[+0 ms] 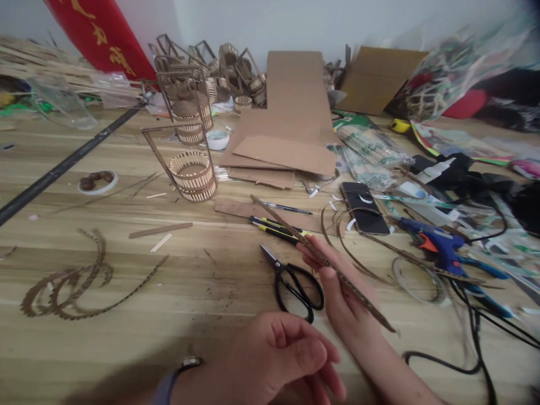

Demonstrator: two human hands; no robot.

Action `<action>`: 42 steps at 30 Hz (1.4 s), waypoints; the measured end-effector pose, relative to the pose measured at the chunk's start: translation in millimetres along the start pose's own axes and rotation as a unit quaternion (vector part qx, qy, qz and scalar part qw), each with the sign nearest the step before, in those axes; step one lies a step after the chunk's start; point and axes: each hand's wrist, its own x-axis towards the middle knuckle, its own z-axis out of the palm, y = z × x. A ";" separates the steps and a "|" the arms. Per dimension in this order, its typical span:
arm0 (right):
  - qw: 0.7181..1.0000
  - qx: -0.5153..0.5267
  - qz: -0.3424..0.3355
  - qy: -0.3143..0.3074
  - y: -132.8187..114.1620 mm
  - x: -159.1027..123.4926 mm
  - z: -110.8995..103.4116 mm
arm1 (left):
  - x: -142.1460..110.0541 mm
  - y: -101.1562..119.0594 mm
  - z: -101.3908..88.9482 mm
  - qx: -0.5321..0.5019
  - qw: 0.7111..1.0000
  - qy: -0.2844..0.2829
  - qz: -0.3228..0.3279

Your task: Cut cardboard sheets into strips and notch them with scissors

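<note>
My right hand grips a long narrow cardboard strip between thumb and fingers; the strip slants from upper left to lower right, its corrugated edge showing. Closer to me, my left hand is loosely curled with fingers apart and nothing seen in it. Black-handled scissors lie on the table just left of my right hand, blades part open. Beyond them are a yellow and black utility knife and a pen. At the left, several curled corrugated strips lie loose.
A small bucket-like basket with a tall handle stands on the wooden table, more behind it. Cardboard sheets lie at the back centre. On the right are a phone, a blue glue gun with cables, and bagged sticks.
</note>
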 end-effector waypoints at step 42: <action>0.876 -0.396 -0.001 -0.274 6.7 5.1 -4.8 | -9.0 10.4 -29.8 0.171 0.885 0.319 0.294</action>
